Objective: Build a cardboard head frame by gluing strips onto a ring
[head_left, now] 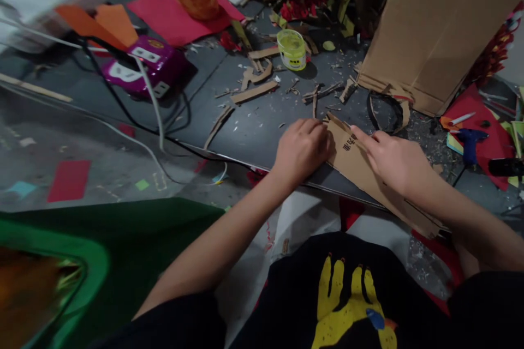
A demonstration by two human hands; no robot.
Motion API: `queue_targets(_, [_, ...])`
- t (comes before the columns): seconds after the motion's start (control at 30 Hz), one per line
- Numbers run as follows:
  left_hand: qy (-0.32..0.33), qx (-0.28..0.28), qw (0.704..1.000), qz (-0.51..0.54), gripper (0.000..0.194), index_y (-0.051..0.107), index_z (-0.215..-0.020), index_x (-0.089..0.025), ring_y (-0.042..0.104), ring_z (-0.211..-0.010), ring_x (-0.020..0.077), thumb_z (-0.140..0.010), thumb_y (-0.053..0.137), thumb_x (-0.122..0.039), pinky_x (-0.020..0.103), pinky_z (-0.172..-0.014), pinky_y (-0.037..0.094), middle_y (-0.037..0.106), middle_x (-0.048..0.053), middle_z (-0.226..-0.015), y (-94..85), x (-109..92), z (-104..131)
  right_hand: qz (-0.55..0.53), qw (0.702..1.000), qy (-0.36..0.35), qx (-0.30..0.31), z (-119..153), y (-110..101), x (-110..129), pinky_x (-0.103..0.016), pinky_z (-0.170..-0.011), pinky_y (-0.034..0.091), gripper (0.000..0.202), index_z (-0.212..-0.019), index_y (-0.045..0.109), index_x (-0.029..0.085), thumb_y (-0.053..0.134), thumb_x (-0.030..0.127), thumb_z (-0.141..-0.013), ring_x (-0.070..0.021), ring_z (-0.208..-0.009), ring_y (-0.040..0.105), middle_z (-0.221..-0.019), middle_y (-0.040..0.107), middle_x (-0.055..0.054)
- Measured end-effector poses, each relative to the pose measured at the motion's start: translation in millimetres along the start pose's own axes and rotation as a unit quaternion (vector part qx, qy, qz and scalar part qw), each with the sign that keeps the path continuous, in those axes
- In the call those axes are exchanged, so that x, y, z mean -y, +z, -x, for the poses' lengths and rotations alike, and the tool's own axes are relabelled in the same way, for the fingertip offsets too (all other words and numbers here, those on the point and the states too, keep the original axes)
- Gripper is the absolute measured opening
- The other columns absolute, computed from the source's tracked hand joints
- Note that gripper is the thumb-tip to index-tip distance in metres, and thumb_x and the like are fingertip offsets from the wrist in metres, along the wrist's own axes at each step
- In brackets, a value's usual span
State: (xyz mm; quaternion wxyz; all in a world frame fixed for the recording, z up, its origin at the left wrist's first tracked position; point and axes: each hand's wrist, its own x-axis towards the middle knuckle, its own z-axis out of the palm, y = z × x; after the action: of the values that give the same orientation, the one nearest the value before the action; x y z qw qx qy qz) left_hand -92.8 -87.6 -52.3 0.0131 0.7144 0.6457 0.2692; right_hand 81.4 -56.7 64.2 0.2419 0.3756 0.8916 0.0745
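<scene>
A long brown cardboard piece point(355, 166) with printed black characters lies slantwise over the table's front edge, its near end jutting past it. At its far end, my left hand point(305, 144) is closed on the left side, fingers curled over the corner. My right hand point(395, 161) is closed over the opposite long edge, with the index finger stretched along the top. Its other fingers are mostly hidden. A narrow torn flap of cardboard stands up between both hands. Just beyond, a black loop point(385, 114) rests beside a large upright cardboard sheet point(434, 27).
Cardboard scraps point(254, 91) litter the dark table around a small yellow-green tub point(292, 50). To the left, cables run from a purple power socket point(147, 68) along the table edge. A blue glue gun point(470, 142) lies at right. A green bin point(135, 251) stands lower left.
</scene>
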Motion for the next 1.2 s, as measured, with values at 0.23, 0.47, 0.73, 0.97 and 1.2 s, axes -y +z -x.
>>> queue_targets(0.23, [-0.032, 0.011, 0.999, 0.000, 0.029, 0.063, -0.104, -0.012, 0.061, -0.102, 0.0273, -0.089, 0.047, -0.031, 0.040, -0.085, 0.051, 0.065, 0.017, -0.114, 9.4, -16, 13, 0.021, 0.999, -0.024, -0.009, -35, 6, 17, -0.024, -0.053, 0.038, 0.052, -0.148, 0.022, 0.024, 0.026, 0.022, -0.096, -0.0184, -0.074, 0.066, -0.103, 0.064, -0.014])
queue_targets(0.47, [-0.021, 0.015, 1.000, -0.014, 0.034, 0.062, -0.111, -0.009, 0.060, -0.107, 0.0279, -0.091, 0.044, -0.030, 0.038, -0.087, 0.052, 0.064, 0.017, -0.116, 7.9, -17, 14, 0.031, 0.999, -0.020, -0.003, -39, 8, 18, -0.025, -0.054, 0.040, 0.053, -0.149, 0.021, 0.022, 0.026, 0.020, -0.096, -0.0198, -0.076, 0.066, -0.104, 0.063, -0.015])
queue_targets(0.73, [-0.029, 0.021, 0.999, -0.008, 0.037, 0.062, -0.113, -0.007, 0.058, -0.110, 0.0280, -0.092, 0.042, -0.030, 0.039, -0.089, 0.051, 0.064, 0.019, -0.116, 7.0, -18, 13, 0.034, 0.999, -0.021, -0.004, -39, 7, 20, -0.025, -0.053, 0.039, 0.053, -0.148, 0.023, 0.024, 0.027, 0.019, -0.096, -0.0201, -0.076, 0.065, -0.103, 0.063, -0.014])
queue_targets(0.97, [-0.044, 0.026, 0.999, -0.015, 0.037, 0.061, -0.116, -0.008, 0.059, -0.105, 0.0260, -0.092, 0.041, -0.028, 0.038, -0.088, 0.051, 0.064, 0.017, -0.117, 5.9, -20, 14, 0.033, 0.999, -0.022, 0.003, -41, 3, 25, -0.026, -0.058, 0.042, 0.053, -0.146, 0.028, 0.021, 0.025, 0.013, -0.094, -0.0203, -0.080, 0.064, -0.103, 0.063, -0.015])
queue_targets(1.2, [-0.041, 0.034, 0.997, -0.054, 0.035, 0.062, -0.112, -0.008, 0.061, -0.094, 0.0250, -0.091, 0.039, -0.026, 0.037, -0.079, 0.052, 0.066, 0.017, -0.110, 5.2, -24, 12, 0.042, 0.999, -0.022, -0.014, -31, 14, 26, -0.026, -0.054, 0.040, 0.054, -0.146, 0.029, 0.019, 0.024, 0.012, -0.093, -0.0198, -0.078, 0.063, -0.103, 0.065, -0.016])
